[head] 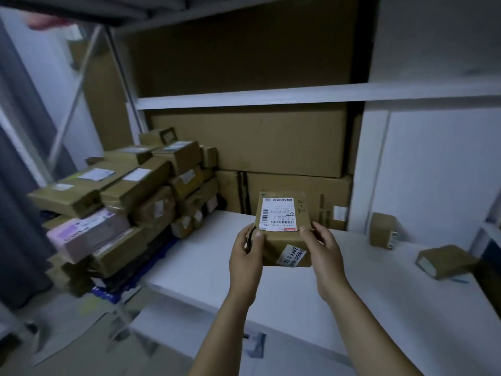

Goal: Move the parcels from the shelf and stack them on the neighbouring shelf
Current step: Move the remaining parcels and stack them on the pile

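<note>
Big cartons [271,142] fill the back of the white shelf [217,267], and a heap of parcels [130,196] sits to its left. The parcel [282,240] is held over mid-shelf, label up. The left hand [245,256] and right hand [324,253] each have a grip curled round a near corner. It is probably best kept level and set down square, so others stack cleanly.

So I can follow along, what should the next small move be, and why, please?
Probably lower the parcel flat onto the white shelf beneath it: the left hand and right hand grip its sides, and the surface below looks bare.
</note>
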